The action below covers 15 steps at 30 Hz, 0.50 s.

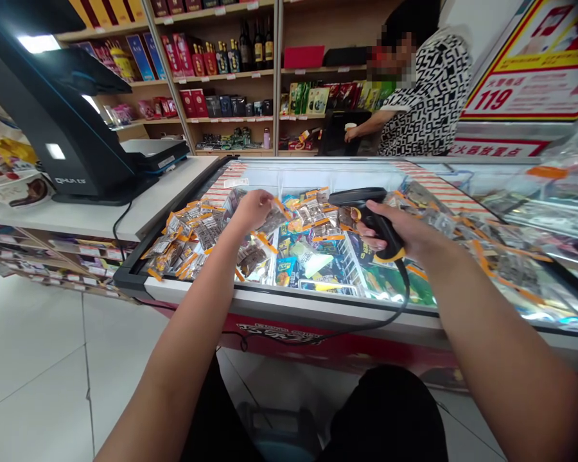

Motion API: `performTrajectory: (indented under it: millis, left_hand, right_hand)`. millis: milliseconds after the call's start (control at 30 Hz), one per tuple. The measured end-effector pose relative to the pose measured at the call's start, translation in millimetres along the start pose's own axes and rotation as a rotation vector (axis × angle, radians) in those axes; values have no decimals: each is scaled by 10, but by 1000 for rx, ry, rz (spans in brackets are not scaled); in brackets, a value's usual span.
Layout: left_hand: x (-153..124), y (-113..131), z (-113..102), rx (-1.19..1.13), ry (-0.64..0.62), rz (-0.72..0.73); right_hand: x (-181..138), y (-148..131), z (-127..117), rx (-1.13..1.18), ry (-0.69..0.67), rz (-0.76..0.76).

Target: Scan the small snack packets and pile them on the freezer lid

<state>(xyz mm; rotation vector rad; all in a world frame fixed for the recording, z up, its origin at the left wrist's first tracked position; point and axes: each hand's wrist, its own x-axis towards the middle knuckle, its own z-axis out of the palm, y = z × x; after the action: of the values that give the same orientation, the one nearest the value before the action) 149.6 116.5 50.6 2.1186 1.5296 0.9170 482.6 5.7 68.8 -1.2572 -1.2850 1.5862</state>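
My right hand [399, 231] grips a black barcode scanner [361, 202] with an orange band, its cable hanging down over the freezer's front edge. The scanner's head points left toward a small clear snack packet [275, 215] with orange ends, which my left hand [251, 208] pinches above the glass lid. Several similar packets [192, 240] lie spread across the lid of the chest freezer [289, 301], to the left of and under both hands.
A black checkout terminal [72, 135] stands on the white counter [101, 215] at left. A person in a black-and-white patterned top [428, 96] stands behind the freezer. Shelves of bottles and boxes [221, 64] line the back wall. White tiled floor lies below left.
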Motion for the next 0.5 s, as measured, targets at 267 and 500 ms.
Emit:
performTrajectory:
  millis: [267,500]
  left_hand:
    - [20,145,237,-685,247,-143]
    - [-64,175,394,-842,134,-79]
  right_hand:
    - [-30,26,65,-20,-127,-52]
    - [25,80,114,50,-248,-175]
